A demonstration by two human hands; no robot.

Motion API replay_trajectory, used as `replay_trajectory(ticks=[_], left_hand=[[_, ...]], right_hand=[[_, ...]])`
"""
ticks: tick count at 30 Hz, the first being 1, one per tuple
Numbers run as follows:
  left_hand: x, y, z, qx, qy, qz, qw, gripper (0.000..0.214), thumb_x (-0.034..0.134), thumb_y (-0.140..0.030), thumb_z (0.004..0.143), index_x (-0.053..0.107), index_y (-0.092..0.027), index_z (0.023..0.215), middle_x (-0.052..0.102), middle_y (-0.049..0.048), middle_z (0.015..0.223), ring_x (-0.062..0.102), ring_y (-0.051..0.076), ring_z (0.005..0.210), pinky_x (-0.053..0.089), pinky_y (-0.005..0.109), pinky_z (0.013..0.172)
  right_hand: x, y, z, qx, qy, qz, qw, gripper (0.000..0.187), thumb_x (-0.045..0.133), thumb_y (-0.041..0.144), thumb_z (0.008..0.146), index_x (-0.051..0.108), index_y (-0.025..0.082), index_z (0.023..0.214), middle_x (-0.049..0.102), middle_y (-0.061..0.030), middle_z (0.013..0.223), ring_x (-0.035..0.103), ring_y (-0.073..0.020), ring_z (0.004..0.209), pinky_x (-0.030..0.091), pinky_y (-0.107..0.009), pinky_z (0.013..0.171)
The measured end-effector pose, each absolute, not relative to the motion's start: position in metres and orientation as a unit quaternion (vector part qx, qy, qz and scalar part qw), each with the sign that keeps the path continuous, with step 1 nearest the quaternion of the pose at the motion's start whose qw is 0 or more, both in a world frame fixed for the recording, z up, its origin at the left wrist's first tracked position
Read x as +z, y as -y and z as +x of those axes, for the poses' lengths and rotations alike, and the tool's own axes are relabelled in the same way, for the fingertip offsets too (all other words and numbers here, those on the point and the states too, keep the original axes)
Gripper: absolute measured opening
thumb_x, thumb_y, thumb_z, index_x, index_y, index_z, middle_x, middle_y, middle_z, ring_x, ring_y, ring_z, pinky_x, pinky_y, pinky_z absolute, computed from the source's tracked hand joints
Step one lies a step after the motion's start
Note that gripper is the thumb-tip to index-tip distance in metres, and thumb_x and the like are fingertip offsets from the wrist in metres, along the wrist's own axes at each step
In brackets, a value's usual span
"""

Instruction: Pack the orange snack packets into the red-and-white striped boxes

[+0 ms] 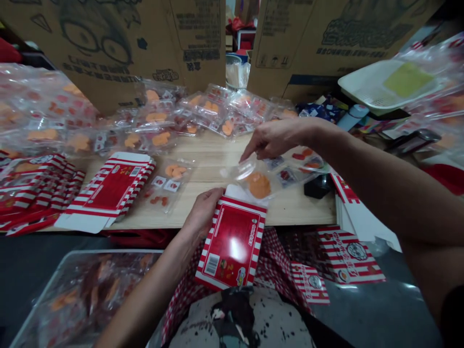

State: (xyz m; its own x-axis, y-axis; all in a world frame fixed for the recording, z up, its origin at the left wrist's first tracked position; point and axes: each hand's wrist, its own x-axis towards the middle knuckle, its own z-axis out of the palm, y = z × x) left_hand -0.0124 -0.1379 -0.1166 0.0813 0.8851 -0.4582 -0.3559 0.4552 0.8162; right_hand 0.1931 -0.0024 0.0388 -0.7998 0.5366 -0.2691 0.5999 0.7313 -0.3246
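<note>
Nearby, snack packets [155, 116], flat striped cartons [105, 191], wooden table [206, 164], cardboard boxes [108, 48]

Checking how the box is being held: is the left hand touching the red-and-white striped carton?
Touching: the head view shows the left hand gripping the red-and-white striped carton at its edge.

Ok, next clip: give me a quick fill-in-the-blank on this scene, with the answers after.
The left hand holds a carton striped in white and ____. The right hand is at a clear plastic packet holding a rounded ____ piece. The table beneath them has a ____ top.

red; orange; wooden
</note>
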Motion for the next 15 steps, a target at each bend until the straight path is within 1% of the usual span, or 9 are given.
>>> replay_trajectory(ticks=[3,5,7,10,13,15], left_hand=[[-0.107,0.138,-0.014,0.469,-0.509,0.249,0.677,0.025,0.081,-0.036,0.066,0.071,-0.015,0.075,0.072,0.0015,0.067,0.064,0.015,0.057,0.051,0.025,0.058],[-0.103,0.138,-0.014,0.47,-0.505,0.241,0.682,0.027,0.083,-0.037,0.066,0.07,-0.015,0.073,0.072,0.0019,0.065,0.063,0.015,0.055,0.051,0.025,0.056],[-0.102,0.139,-0.014,0.468,-0.495,0.234,0.694,0.027,0.083,-0.036,0.066,0.071,-0.014,0.074,0.072,0.0031,0.066,0.064,0.016,0.055,0.052,0.026,0.057],[-0.104,0.139,-0.014,0.466,-0.491,0.213,0.705,0.026,0.084,-0.033,0.065,0.072,-0.013,0.077,0.074,0.0037,0.067,0.066,0.017,0.056,0.053,0.027,0.058],[-0.105,0.141,-0.016,0.458,-0.494,0.202,0.711,0.027,0.084,-0.035,0.065,0.072,-0.013,0.077,0.074,0.0041,0.066,0.066,0.017,0.056,0.054,0.027,0.058],[-0.103,0.143,-0.017,0.463,-0.487,0.209,0.71,0.028,0.084,-0.036,0.067,0.073,-0.012,0.077,0.074,0.0042,0.067,0.066,0.016,0.057,0.053,0.026,0.059]], right_hand=[[0.051,-0.004,0.199,-0.181,-0.92,0.346,-0.023,0.049,0.056,0.003,0.079,0.072,0.013,0.125,0.072,0.0006,0.081,0.055,-0.0092,0.066,0.039,-0.021,0.061],[0.054,-0.005,0.2,-0.193,-0.916,0.347,-0.062,0.046,0.057,0.008,0.083,0.07,0.011,0.127,0.07,0.0012,0.079,0.053,-0.0091,0.066,0.038,-0.022,0.062],[0.051,-0.003,0.197,-0.211,-0.918,0.333,-0.048,0.043,0.058,0.009,0.083,0.072,0.011,0.123,0.064,0.0036,0.071,0.05,-0.0081,0.062,0.037,-0.023,0.062],[0.039,0.002,0.192,-0.234,-0.921,0.311,-0.001,0.043,0.058,0.006,0.08,0.075,0.015,0.119,0.056,0.0069,0.061,0.045,-0.0066,0.057,0.038,-0.022,0.063],[0.029,0.001,0.195,-0.261,-0.915,0.306,0.04,0.043,0.06,0.007,0.08,0.076,0.019,0.118,0.057,0.0071,0.062,0.045,-0.007,0.056,0.04,-0.023,0.064],[0.029,-0.003,0.202,-0.264,-0.907,0.328,0.019,0.04,0.062,0.01,0.081,0.076,0.02,0.117,0.059,0.0058,0.064,0.048,-0.0084,0.057,0.041,-0.024,0.064]])
